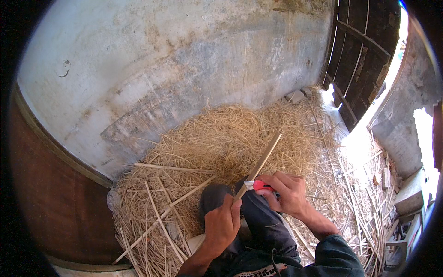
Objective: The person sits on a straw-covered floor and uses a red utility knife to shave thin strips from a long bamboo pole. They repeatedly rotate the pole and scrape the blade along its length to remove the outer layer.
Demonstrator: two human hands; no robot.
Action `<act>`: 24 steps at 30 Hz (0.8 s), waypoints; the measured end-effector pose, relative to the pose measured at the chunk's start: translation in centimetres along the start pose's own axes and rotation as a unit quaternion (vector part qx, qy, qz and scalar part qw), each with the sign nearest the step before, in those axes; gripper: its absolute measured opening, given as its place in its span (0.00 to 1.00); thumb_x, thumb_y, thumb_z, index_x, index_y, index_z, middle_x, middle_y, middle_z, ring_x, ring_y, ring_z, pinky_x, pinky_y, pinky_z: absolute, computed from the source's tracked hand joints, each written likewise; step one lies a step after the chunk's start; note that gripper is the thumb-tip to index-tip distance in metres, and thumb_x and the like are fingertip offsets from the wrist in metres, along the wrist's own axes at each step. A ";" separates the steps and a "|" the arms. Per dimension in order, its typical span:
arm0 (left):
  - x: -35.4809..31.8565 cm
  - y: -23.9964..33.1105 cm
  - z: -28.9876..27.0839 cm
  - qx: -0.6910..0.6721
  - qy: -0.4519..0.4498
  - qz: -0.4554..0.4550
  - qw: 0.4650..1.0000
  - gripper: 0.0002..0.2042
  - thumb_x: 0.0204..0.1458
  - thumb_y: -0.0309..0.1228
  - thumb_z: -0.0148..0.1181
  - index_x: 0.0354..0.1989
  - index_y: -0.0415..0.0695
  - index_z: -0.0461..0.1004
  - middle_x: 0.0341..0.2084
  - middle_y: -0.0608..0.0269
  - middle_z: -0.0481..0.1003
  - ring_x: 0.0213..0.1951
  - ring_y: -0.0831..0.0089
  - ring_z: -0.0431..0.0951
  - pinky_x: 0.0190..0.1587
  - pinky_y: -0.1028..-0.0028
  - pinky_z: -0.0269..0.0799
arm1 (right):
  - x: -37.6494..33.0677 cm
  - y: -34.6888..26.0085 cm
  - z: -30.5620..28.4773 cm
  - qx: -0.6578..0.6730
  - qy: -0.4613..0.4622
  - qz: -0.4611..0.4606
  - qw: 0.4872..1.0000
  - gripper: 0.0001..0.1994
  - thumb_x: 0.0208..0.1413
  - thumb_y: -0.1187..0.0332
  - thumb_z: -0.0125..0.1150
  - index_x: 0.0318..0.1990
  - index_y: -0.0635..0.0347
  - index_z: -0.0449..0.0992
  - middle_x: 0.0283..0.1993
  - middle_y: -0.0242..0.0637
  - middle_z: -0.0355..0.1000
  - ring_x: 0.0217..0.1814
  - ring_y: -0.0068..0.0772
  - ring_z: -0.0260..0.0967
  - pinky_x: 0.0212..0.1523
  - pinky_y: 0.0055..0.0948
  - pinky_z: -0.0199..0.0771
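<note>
Above my knees, my left hand (223, 222) is closed around the lower end of a flat strip of bamboo (264, 157). The strip slants up and away to the right. In my right hand (287, 194) I grip a red utility knife (263, 185) with black on its handle. Its short metal blade lies across the strip, touching it just above my left thumb. My dark trouser legs (265, 214) are bent beneath both hands.
Straw-like shavings (217, 127) cover the floor. Several long bamboo strips (159, 220) lie crossed at left, and more thin sticks (357, 203) at right. A stained wall (184, 60) rises ahead. A dark wooden door (362, 55) stands at far right, near a concrete block (410, 194).
</note>
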State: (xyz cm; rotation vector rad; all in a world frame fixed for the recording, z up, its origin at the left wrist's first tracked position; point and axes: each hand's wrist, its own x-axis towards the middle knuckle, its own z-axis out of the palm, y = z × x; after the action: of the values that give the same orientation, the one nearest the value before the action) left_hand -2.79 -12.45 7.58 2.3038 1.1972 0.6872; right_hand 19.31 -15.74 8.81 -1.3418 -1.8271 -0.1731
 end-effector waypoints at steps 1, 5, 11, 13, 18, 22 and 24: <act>-0.2 -0.1 0.0 0.005 -0.007 -0.006 1.000 0.15 0.73 0.41 0.46 0.37 0.43 0.68 0.13 0.51 0.72 0.19 0.46 0.78 0.19 0.54 0.71 | -0.1 0.7 0.2 -0.003 0.028 0.017 0.999 0.13 0.55 0.64 0.72 0.46 0.56 0.81 0.29 0.34 0.75 0.24 0.36 0.75 0.25 0.34 0.76; -2.0 -0.4 -0.1 0.019 -0.062 -0.035 0.997 0.15 0.73 0.40 0.45 0.37 0.44 0.69 0.13 0.51 0.72 0.18 0.46 0.77 0.18 0.54 0.70 | 1.2 4.1 -1.1 -0.035 0.140 0.156 0.977 0.09 0.61 0.69 0.65 0.47 0.60 0.82 0.28 0.41 0.78 0.24 0.38 0.75 0.26 0.32 0.74; -3.1 -2.9 0.3 -0.050 -0.083 -0.056 0.994 0.16 0.73 0.40 0.43 0.38 0.41 0.71 0.15 0.47 0.71 0.21 0.41 0.76 0.22 0.50 0.69 | 1.0 6.2 -2.8 -0.004 0.185 0.219 0.958 0.08 0.63 0.70 0.62 0.45 0.62 0.82 0.30 0.42 0.76 0.25 0.33 0.72 0.28 0.30 0.68; -2.2 -3.2 0.4 -0.099 -0.083 -0.045 0.991 0.16 0.73 0.40 0.43 0.40 0.40 0.71 0.17 0.44 0.71 0.24 0.38 0.75 0.24 0.50 0.68 | -0.3 3.7 -0.7 0.035 0.105 0.120 0.987 0.07 0.61 0.69 0.63 0.43 0.63 0.80 0.31 0.41 0.76 0.28 0.34 0.73 0.29 0.31 0.70; -0.5 -2.2 -0.1 -0.212 -0.121 -0.050 0.968 0.16 0.74 0.39 0.42 0.42 0.40 0.72 0.21 0.40 0.71 0.30 0.36 0.75 0.28 0.49 0.66 | -2.1 0.1 2.1 0.055 0.015 0.067 0.996 0.13 0.54 0.64 0.73 0.44 0.56 0.80 0.34 0.36 0.79 0.27 0.40 0.78 0.26 0.36 0.77; -0.2 -1.4 0.4 -0.178 -0.077 -0.021 0.981 0.16 0.73 0.39 0.43 0.41 0.40 0.72 0.20 0.40 0.71 0.29 0.35 0.75 0.27 0.49 0.65 | -1.8 -0.5 1.8 0.038 0.008 0.061 0.997 0.13 0.54 0.62 0.74 0.44 0.55 0.80 0.33 0.35 0.78 0.25 0.38 0.77 0.25 0.35 0.76; -0.2 -0.8 0.4 -0.166 -0.074 -0.032 0.983 0.16 0.73 0.39 0.43 0.41 0.40 0.72 0.20 0.40 0.70 0.28 0.35 0.75 0.27 0.49 0.65 | -1.6 -0.6 1.4 0.025 0.008 0.057 0.998 0.13 0.54 0.62 0.74 0.44 0.54 0.80 0.32 0.34 0.78 0.25 0.38 0.77 0.24 0.35 0.76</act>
State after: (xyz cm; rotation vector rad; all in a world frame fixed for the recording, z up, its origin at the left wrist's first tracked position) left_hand -3.12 -12.25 6.73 1.9935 1.0009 0.6278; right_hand 18.18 -16.33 6.98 -1.4011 -1.7246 -0.0772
